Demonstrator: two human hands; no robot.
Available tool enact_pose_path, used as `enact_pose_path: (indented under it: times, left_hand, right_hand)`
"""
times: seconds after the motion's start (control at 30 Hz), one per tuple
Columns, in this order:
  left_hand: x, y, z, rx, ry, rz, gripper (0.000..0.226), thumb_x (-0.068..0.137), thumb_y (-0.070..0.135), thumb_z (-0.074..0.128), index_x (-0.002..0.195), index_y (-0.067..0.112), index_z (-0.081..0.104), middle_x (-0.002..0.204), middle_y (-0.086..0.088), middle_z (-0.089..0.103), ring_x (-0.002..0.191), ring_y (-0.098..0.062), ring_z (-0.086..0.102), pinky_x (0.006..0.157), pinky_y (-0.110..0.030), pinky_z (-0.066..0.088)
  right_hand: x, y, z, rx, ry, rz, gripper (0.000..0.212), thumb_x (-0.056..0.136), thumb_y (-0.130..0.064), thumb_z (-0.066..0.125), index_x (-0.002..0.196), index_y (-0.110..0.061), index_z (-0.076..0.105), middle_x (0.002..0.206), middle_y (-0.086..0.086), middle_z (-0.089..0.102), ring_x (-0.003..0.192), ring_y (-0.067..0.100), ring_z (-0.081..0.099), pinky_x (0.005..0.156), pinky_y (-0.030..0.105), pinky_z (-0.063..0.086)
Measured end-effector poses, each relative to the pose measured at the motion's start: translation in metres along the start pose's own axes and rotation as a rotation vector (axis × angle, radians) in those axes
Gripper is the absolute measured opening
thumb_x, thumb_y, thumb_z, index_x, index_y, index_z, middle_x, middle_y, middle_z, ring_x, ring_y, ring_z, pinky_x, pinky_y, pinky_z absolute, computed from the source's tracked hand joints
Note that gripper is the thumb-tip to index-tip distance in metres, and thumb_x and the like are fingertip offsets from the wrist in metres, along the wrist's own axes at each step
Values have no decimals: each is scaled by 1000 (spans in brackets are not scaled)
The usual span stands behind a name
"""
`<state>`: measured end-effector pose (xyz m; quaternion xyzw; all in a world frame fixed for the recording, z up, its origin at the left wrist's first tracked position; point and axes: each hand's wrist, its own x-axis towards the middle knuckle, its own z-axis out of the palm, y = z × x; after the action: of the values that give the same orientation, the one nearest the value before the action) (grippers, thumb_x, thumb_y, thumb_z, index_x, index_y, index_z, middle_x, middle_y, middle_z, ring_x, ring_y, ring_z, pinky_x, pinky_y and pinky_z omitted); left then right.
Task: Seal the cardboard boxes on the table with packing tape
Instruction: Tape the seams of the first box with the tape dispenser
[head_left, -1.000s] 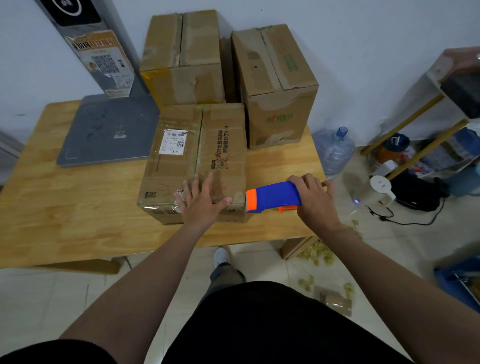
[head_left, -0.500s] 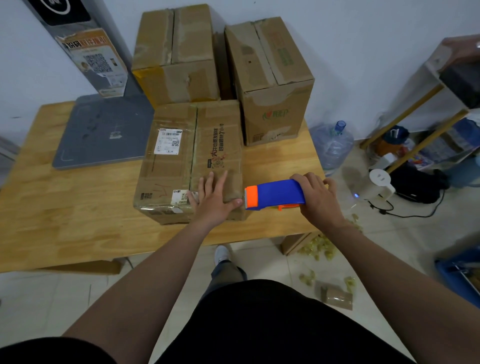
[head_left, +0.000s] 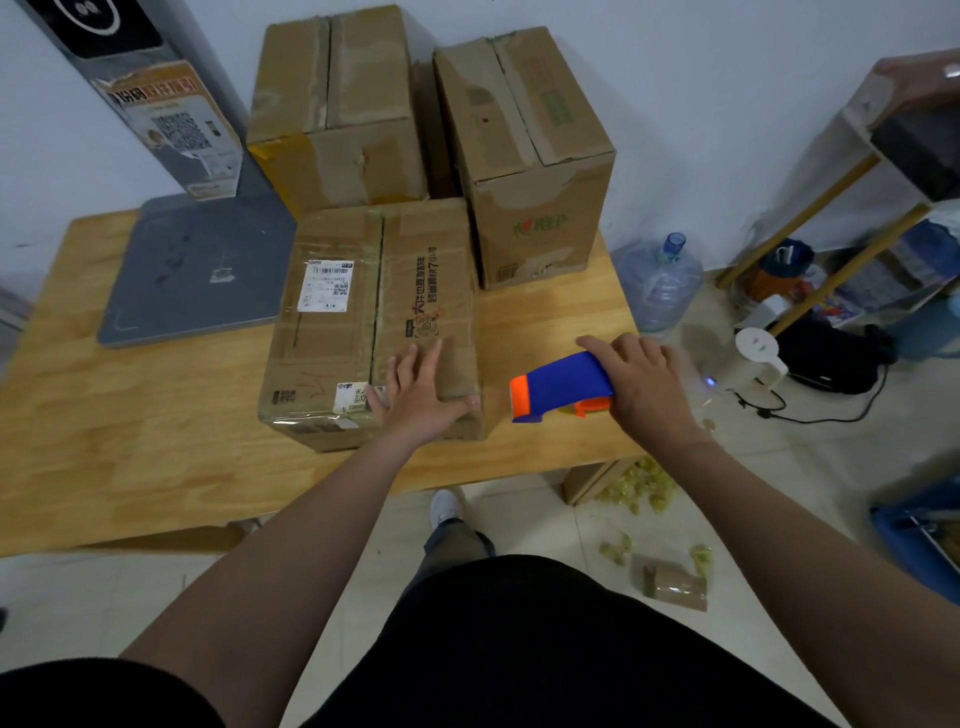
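"Right hand (head_left: 644, 384) is gripping what?"

"Its fingers are curling round the blue-and-orange tape dispenser (head_left: 561, 387), whose orange nose is pointing at the nearest cardboard box (head_left: 363, 312) — just left of the grip, not touching."

"And the left hand (head_left: 421, 402)?"

"It's lying flat with straight fingers, pressing on that box's top, thumb at the near right corner."

"Where are the others sitting?"

"Beyond the grip and leftward — the left rear box (head_left: 337, 104) and right rear box (head_left: 524, 156) are standing on the wooden table (head_left: 156, 441). A water bottle (head_left: 657, 280) is standing on the floor just beyond the grip."
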<state>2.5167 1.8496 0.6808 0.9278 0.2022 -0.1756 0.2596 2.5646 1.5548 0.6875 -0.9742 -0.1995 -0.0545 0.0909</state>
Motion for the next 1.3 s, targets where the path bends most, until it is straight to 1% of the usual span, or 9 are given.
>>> enact_pose_path:
  times: [0.27, 0.33, 0.43, 0.5, 0.63, 0.8, 1.03, 1.13, 1.3]
  left_hand:
    - [-2, 31, 7, 54, -8, -136, 113, 75, 79, 65, 157, 52, -7, 169, 4, -23, 151, -29, -31, 110, -73, -19]
    - [0, 32, 8, 52, -13, -148, 112, 75, 80, 64, 157, 53, -8, 168, 3, -24, 151, -30, -32, 109, -74, -19]
    - [2, 32, 8, 9, -14, -151, 99, 83, 77, 57, 158, 52, -4, 169, 4, -22, 152, -29, -31, 110, -74, -19]
    - [3, 33, 7, -28, -12, -154, 87, 90, 72, 50, 158, 52, 0, 170, 5, -20, 152, -28, -29, 111, -74, -19]
    - [6, 32, 4, -52, -27, -158, 82, 93, 69, 50, 158, 52, 4, 170, 6, -19, 153, -27, -29, 111, -72, -20]
    - [10, 30, 0, -109, -50, -163, 81, 90, 68, 58, 155, 55, 11, 170, 6, -15, 153, -26, -27, 112, -70, -20]
    - [9, 14, -18, -71, 16, -84, 74, 82, 69, 68, 145, 56, 32, 150, 1, 23, 144, -29, 18, 114, -60, 10]
    - [7, -9, -33, -90, 90, 28, 60, 88, 56, 70, 141, 50, 43, 146, 3, 39, 140, -28, 30, 111, -56, 23]
    - [-7, -71, -69, -17, 232, 241, 21, 98, 29, 63, 117, 34, 72, 115, 10, 68, 120, -23, 53, 103, -44, 39]
  right_hand:
    - [17, -46, 7, -155, -183, 109, 60, 93, -3, 55, 141, -35, 37, 108, 13, 43, 101, 39, 43, 54, 40, 49]
    - [17, -30, 17, -130, -314, 203, 64, 95, -2, 50, 145, -37, 30, 118, 15, 44, 112, 44, 43, 67, 45, 50]
    - [17, 5, 32, 40, -492, 366, 60, 90, -1, 49, 141, -30, 35, 122, 19, 52, 109, 45, 52, 88, 46, 42]
    - [20, 16, 39, 210, -525, 490, 55, 86, -2, 52, 135, -25, 43, 120, 20, 57, 103, 43, 58, 81, 42, 46]
    - [31, 9, 52, 630, -569, 793, 58, 89, 1, 59, 142, -17, 45, 123, 19, 56, 97, 44, 63, 64, 60, 60]
    - [37, -2, 73, 881, -578, 1014, 50, 95, -1, 63, 141, -10, 47, 130, 19, 51, 111, 47, 57, 68, 66, 58]
    - [39, -15, 67, 793, -532, 919, 72, 90, -11, 72, 151, -9, 35, 145, 19, 41, 116, 41, 56, 83, 53, 59]
    - [49, -31, 49, 559, -592, 666, 76, 92, -18, 67, 157, -13, 27, 152, 19, 29, 117, 42, 55, 91, 47, 53]
    - [61, -89, 24, 467, -466, 314, 60, 89, -10, 63, 147, -15, 47, 146, 17, 44, 127, 40, 52, 107, 41, 42]
